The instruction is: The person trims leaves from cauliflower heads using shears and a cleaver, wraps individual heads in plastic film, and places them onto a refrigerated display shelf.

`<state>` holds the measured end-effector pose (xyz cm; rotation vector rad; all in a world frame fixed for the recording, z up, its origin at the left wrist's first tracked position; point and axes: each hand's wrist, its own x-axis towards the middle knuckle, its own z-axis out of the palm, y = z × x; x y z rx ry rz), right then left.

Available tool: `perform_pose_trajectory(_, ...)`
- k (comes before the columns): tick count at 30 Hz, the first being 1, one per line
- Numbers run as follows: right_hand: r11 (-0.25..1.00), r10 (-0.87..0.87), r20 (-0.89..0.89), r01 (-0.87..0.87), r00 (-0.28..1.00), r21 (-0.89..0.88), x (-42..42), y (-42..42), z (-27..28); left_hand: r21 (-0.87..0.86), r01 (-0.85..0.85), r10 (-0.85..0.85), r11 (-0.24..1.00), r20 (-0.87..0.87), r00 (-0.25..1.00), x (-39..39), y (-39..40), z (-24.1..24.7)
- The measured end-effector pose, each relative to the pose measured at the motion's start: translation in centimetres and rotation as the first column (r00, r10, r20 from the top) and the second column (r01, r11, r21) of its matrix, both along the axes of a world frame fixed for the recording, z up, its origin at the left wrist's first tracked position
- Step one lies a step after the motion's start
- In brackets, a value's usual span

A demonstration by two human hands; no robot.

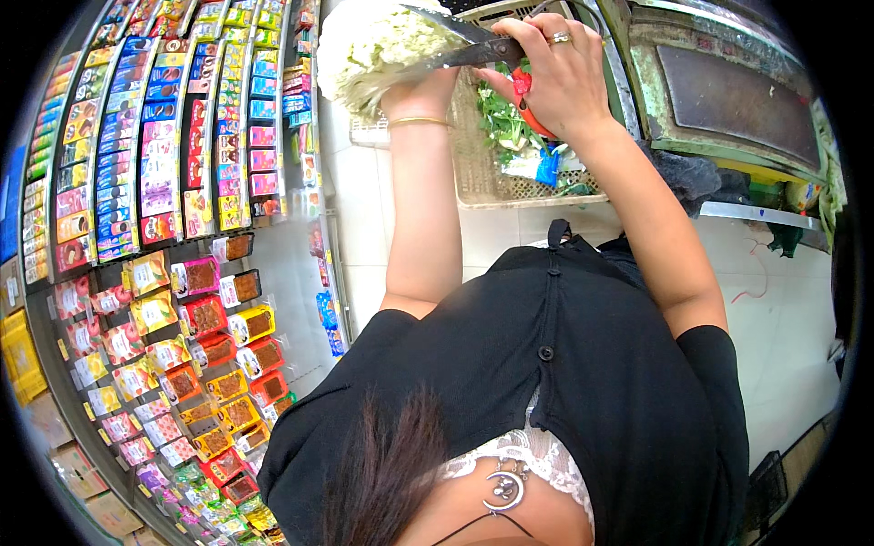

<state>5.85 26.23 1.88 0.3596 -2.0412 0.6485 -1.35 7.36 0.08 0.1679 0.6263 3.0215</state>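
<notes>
A large pale cauliflower head (382, 51) is at the top of the view, resting on my left hand (425, 95). Most of that hand's fingers are hidden beneath the florets. My right hand (563, 68) is closed around the red handles (536, 119) of a pair of dark-bladed scissors (502, 51). The blades are spread apart, one over the florets and the other along the lower side of the head. Below the scissors, a beige plastic crate (471, 184) holds green leaves (502, 112) and a blue-and-white packet (546, 168).
Shelves of packaged snacks (160, 123) line the left side, with hanging snack packs (205, 314) lower down. A worn green metal stand (737, 89) is on the right, beside dark plastic bags (676, 174). Pale floor tiles (778, 327) lie underneath.
</notes>
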Motion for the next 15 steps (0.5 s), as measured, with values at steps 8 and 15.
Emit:
perform_pose_trajectory(8, 0.987, 0.011, 0.007, -0.012, 1.000, 0.163, -1.5, 0.5, 0.6, 0.349, 0.034, -0.161, 0.936, 0.342, 0.926, 0.4, 0.5, 1.4)
perform_pose_trajectory(15, 0.971, 0.096, 0.536, -0.198, 0.839, 0.137, -1.0, -0.1, 1.1, 0.234, -0.241, 0.047, 0.942, 0.620, 0.784, -0.5, -0.5, 0.8)
